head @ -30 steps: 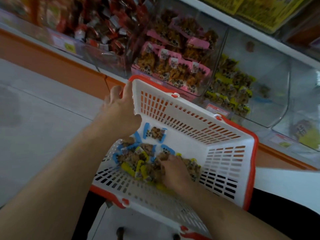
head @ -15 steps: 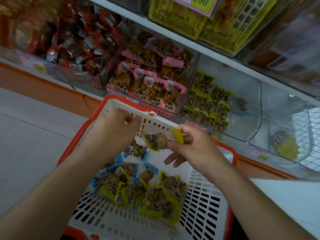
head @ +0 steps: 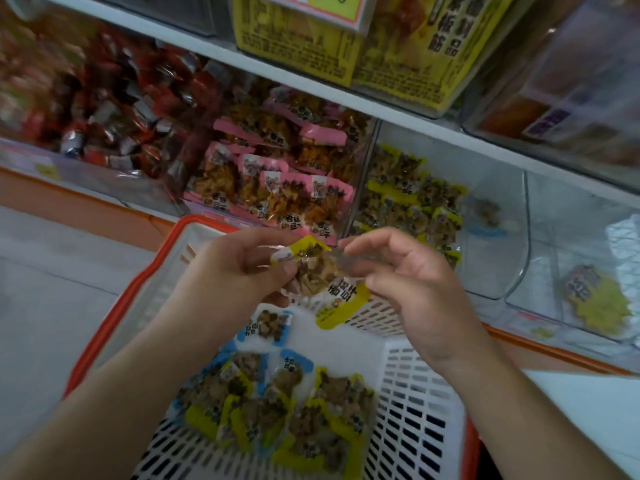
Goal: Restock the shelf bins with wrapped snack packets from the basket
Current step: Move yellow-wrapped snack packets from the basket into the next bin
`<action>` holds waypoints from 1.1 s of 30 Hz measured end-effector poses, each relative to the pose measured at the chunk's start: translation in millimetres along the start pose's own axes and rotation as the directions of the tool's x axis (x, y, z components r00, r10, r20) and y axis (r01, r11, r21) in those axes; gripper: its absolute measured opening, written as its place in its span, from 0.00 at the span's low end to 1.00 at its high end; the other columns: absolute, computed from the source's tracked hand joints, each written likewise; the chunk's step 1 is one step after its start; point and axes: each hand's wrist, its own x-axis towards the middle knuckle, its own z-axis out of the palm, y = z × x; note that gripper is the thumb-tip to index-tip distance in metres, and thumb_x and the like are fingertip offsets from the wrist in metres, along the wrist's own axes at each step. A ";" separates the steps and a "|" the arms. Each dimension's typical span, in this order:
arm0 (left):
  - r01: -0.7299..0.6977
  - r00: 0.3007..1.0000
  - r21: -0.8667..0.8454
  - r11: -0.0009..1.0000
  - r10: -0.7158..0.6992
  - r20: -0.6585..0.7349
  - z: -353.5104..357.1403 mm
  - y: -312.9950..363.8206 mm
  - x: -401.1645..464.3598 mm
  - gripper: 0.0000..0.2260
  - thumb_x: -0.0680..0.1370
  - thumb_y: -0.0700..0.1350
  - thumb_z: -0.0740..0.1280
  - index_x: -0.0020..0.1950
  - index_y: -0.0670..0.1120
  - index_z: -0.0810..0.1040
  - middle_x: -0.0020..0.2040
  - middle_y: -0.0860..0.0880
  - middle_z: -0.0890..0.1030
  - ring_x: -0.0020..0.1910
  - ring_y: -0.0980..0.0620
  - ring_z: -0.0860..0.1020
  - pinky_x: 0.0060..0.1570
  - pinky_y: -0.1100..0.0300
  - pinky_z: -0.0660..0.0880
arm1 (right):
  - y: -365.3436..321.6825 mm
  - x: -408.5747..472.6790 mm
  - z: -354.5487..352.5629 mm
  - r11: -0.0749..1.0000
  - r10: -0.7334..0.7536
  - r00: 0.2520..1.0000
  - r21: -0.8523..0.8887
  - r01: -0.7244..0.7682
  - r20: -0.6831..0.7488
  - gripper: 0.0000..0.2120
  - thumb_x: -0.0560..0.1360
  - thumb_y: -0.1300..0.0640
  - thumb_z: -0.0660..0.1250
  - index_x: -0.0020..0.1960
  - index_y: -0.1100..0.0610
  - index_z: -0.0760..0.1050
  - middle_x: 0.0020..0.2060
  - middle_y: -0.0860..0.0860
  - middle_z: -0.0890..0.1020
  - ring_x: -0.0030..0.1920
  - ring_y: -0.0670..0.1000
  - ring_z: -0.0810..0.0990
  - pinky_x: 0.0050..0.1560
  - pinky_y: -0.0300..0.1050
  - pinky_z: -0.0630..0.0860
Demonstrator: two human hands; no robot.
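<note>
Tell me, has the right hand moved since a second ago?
Yes. The right hand has come up out of the basket, where it lay among the packets, and now pinches a yellow packet above the basket's far rim, together with the left hand.

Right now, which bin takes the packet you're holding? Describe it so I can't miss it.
On the lower shelf, find the clear bins. Take the third bin from the left, just right of the pink-packet bin. It alone holds yellow-edged packets, like the yellow packet in both hands.
</note>
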 end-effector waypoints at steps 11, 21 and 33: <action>-0.100 0.990 0.148 0.984 0.114 -0.085 30.3 -2.2 4.8 0.16 0.81 0.46 0.71 0.65 0.63 0.79 0.57 0.64 0.83 0.57 0.65 0.80 0.58 0.59 0.75 | 5.3 3.2 -11.5 0.972 -0.009 0.993 -0.232 -0.019 -0.117 0.19 0.74 0.68 0.79 0.52 0.45 0.82 0.52 0.45 0.86 0.49 0.47 0.87 0.55 0.50 0.85; -0.205 0.976 0.840 0.502 0.165 0.139 19.7 -42.2 15.0 0.44 0.78 0.52 0.72 0.83 0.63 0.44 0.80 0.70 0.37 0.79 0.67 0.36 0.78 0.55 0.43 | 24.3 122.6 -116.1 0.912 -0.053 0.681 -0.313 -0.265 -0.731 0.13 0.77 0.59 0.77 0.57 0.47 0.79 0.51 0.49 0.84 0.45 0.50 0.84 0.28 0.37 0.72; -0.225 0.967 0.852 0.472 0.214 0.137 19.5 -54.3 25.7 0.52 0.68 0.47 0.80 0.85 0.56 0.53 0.84 0.61 0.53 0.81 0.62 0.49 0.72 0.45 0.60 | 59.6 191.1 -151.4 0.536 -0.165 0.697 -0.657 -0.530 -0.698 0.21 0.80 0.50 0.72 0.70 0.54 0.74 0.68 0.59 0.77 0.71 0.63 0.71 0.63 0.56 0.77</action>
